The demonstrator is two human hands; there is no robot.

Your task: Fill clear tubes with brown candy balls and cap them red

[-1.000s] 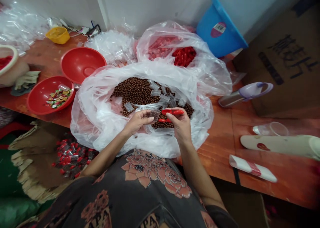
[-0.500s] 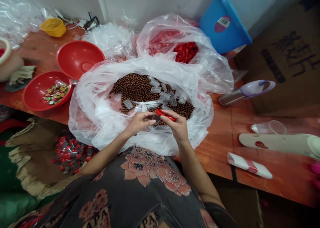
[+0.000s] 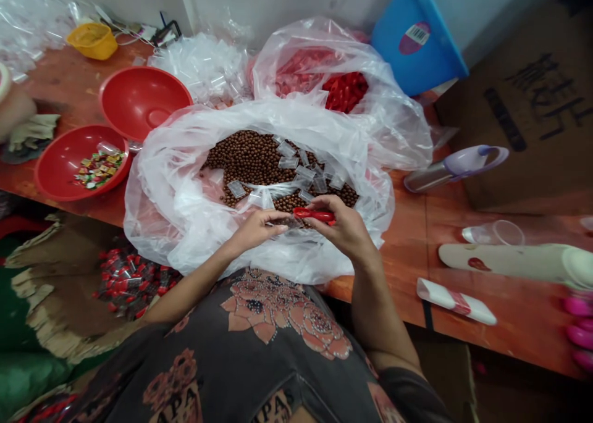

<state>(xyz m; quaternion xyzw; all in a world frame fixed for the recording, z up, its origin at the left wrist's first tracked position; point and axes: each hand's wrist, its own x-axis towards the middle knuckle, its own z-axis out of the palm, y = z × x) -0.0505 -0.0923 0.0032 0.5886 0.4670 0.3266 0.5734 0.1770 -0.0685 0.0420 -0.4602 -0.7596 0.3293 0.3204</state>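
Observation:
A big clear plastic bag [image 3: 176, 219] lies open on the table, full of small brown balls [image 3: 245, 157] with several little clear packets [image 3: 306, 175] on top. My left hand [image 3: 257, 225] pinches a small clear packet [image 3: 285, 221] over the bag's near edge. My right hand [image 3: 343, 225] is closed on thin red plastic pieces [image 3: 314, 214], held right against that packet. Both hands meet above the brown balls.
Behind stands a second clear bag [image 3: 393, 133] with red pieces [image 3: 345, 91]. Two red bowls [image 3: 139, 102] [image 3: 55, 176] sit at left, one with wrapped candies. A blue bucket [image 3: 417, 40], cardboard box [image 3: 532, 102], purple scoop [image 3: 456, 167] and white tubes [image 3: 456, 301] lie right. A box of red-capped items [image 3: 132, 281] sits below.
My right hand has turned and lowered the red pieces toward the packet in my left hand. The view has shifted slightly, with both hands staying over the bag.

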